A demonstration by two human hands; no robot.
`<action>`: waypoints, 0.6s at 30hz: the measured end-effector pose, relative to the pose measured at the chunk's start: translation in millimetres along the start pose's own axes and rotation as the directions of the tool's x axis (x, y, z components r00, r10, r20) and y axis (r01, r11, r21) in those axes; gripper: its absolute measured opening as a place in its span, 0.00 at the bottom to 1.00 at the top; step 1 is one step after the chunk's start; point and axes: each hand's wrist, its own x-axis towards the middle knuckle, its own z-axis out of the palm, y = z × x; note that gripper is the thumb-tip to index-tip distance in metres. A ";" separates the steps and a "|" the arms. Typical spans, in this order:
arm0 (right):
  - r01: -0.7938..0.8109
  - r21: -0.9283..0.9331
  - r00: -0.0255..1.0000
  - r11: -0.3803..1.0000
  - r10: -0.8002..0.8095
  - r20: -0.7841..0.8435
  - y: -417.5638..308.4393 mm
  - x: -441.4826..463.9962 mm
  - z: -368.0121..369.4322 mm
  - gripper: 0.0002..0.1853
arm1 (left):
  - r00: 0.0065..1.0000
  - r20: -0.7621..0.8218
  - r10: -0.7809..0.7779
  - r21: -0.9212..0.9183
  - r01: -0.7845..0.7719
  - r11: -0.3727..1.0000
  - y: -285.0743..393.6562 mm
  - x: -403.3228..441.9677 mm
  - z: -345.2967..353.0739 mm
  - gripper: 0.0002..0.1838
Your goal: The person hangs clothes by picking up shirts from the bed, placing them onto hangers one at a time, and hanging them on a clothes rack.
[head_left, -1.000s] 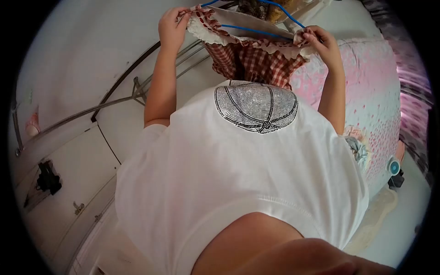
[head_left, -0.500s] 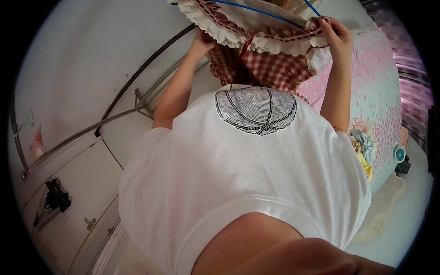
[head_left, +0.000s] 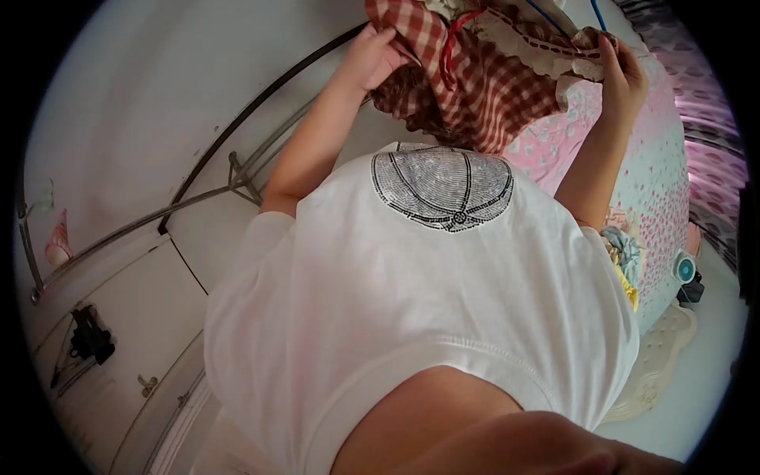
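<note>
Checked garment (head_left: 492, 93), right grip (head_left: 626, 77) on frill (head_left: 529, 52)

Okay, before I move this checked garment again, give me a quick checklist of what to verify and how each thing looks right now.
1. Right hand gripping the garment: ok, it pinches the ruffled trim.
2. Left hand gripping the checked garment: ok, its fingers are on the checked cloth.
3. Both hands on the trim: not ok, only the right is.
4. Blue hanger properly seated: cannot tell, the frame's top edge cuts it off.
5. Cloth smooth: not ok, it hangs in folds.
6. Red ribbon clear of both hands: ok, it dangles between them.
</note>
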 end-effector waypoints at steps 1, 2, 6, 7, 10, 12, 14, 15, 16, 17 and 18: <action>0.017 0.030 1.000 0.999 -0.017 0.002 -0.4 0.4 -1.2 0.08 | 0.999 0.036 0.040 -0.014 -0.039 0.999 6.7 2.7 -0.2 0.21; 0.036 0.061 0.999 0.997 -0.036 0.005 -3.2 0.7 -0.4 0.08 | 0.994 0.072 0.082 -0.028 -0.080 0.996 13.6 2.5 -1.5 0.22; 0.047 0.186 0.998 0.981 -0.037 -0.057 -10.5 0.1 3.3 0.07 | 0.976 -0.130 0.177 0.118 -0.162 0.980 50.7 -21.6 -19.2 0.23; 0.047 0.188 0.998 0.981 -0.036 -0.060 -9.8 1.1 5.1 0.07 | 0.959 -0.181 0.218 0.156 -0.190 0.969 58.0 -27.8 -22.3 0.23; 0.049 0.193 0.998 0.980 -0.043 -0.036 -0.2 5.4 5.7 0.07 | 0.860 -0.357 0.366 0.297 -0.267 0.917 75.0 -39.5 -14.8 0.22; 0.062 0.198 0.997 0.978 -0.069 0.026 8.5 4.8 9.9 0.07 | 0.816 -0.406 0.412 0.373 -0.264 0.890 85.8 -49.8 -20.0 0.21; 0.005 0.220 0.994 0.975 -0.028 0.102 13.2 -0.9 19.8 0.08 | 0.757 -0.475 0.448 0.422 -0.251 0.871 91.8 -58.4 -24.5 0.19; -0.027 0.231 0.990 0.973 -0.006 0.142 18.2 -1.7 19.9 0.08 | 0.758 -0.478 0.444 0.438 -0.233 0.869 88.8 -59.6 -23.8 0.19; -0.050 0.225 0.981 0.973 0.006 0.192 21.6 -2.6 23.5 0.07 | 0.759 -0.479 0.441 0.452 -0.217 0.865 89.9 -64.3 -26.1 0.19; -0.062 0.219 0.973 0.974 0.010 0.232 22.1 -4.6 28.6 0.07 | 0.760 -0.479 0.438 0.468 -0.201 0.861 91.4 -69.2 -28.7 0.19; -0.074 0.213 0.962 0.974 0.014 0.272 21.7 -7.0 32.0 0.08 | 0.748 -0.482 0.456 0.476 -0.214 0.853 90.5 -74.8 -28.8 0.17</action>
